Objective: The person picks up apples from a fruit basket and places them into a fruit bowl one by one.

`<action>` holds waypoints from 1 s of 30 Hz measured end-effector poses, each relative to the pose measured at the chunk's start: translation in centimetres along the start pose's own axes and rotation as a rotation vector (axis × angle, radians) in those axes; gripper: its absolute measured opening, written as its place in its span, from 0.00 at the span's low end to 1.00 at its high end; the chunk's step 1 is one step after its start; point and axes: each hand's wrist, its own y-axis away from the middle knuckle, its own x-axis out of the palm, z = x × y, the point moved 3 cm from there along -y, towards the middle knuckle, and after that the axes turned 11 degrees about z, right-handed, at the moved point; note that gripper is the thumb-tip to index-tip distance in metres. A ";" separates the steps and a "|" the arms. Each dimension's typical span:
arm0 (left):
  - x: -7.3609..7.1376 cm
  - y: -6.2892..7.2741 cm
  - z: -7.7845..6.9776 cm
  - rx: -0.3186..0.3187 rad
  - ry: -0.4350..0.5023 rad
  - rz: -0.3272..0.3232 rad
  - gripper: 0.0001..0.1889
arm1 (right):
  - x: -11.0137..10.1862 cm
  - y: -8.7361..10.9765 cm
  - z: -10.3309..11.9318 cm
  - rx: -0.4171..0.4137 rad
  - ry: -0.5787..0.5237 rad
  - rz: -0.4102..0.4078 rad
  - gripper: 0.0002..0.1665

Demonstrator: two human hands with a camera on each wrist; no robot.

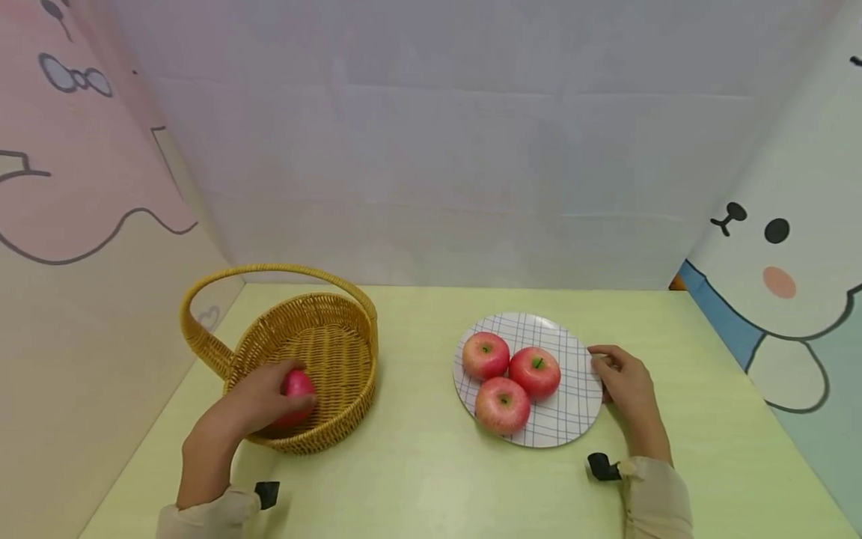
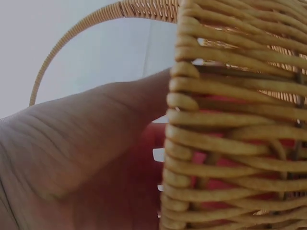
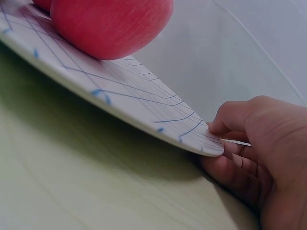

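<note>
Inside the left part of a round wicker basket (image 1: 367,400), my left hand (image 1: 252,400) holds a red apple (image 1: 298,387), fingers and thumb curled round it. From the left wrist, the basket's woven wall (image 2: 230,134) hides the fingertips, and red shows through its gaps. My right hand (image 1: 628,383) pinches the right rim of a white plate with blue grid lines (image 1: 572,408). In the right wrist view, the fingers (image 3: 230,175) reach under the rim. Three apples sit on the plate: one at the back left (image 1: 485,356), one in the middle (image 1: 535,373), one in front (image 1: 503,406).
The basket's tall handle (image 1: 283,268) arches over its back left side. Basket and plate stand apart on a pale yellow table (image 1: 417,449). A white back wall (image 1: 431,165) and cartoon-printed side panels (image 1: 795,299) enclose it. Small black pieces (image 1: 601,467) show near both cuffs.
</note>
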 end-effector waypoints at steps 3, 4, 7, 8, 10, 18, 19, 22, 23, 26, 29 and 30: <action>-0.1 0.1 -0.7 0.043 0.014 -0.018 0.34 | -0.1 0.2 0.1 -0.011 -0.004 0.007 0.24; -0.1 0.2 -1.0 0.055 0.021 -0.024 0.33 | -0.1 0.2 0.1 -0.014 -0.003 0.007 0.24; -0.3 0.4 -1.8 0.089 0.054 -0.038 0.32 | -0.3 0.2 0.3 -0.028 0.001 -0.003 0.24; -0.3 0.5 -2.1 0.098 0.065 -0.044 0.33 | -0.3 0.2 0.4 -0.033 0.003 -0.006 0.24; -0.5 0.6 -2.7 0.116 0.073 -0.061 0.35 | -0.3 0.1 0.4 -0.036 0.001 -0.011 0.23; -0.4 0.7 -5.5 0.218 0.069 -0.159 0.35 | -0.3 0.0 0.3 -0.026 0.000 -0.010 0.23; -0.2 0.5 -6.0 0.235 0.076 -0.170 0.34 | -0.4 0.1 0.3 -0.028 -0.001 -0.012 0.23; 0.4 0.0 -7.6 0.284 0.118 -0.215 0.32 | -0.8 0.1 0.4 -0.043 0.004 -0.019 0.23; 0.7 -0.2 -8.1 0.297 0.136 -0.232 0.32 | -0.8 0.0 0.5 -0.048 0.007 -0.020 0.23; 1.3 -0.7 -9.3 0.336 0.159 -0.286 0.33 | -0.7 -0.1 0.5 -0.046 0.003 -0.019 0.23; 1.6 -0.8 -10.4 0.360 0.148 -0.313 0.37 | -0.4 0.0 0.4 -0.030 -0.007 -0.014 0.23; 1.6 -0.9 -10.8 0.369 0.142 -0.317 0.38 | -0.3 0.1 0.4 -0.022 -0.013 -0.012 0.23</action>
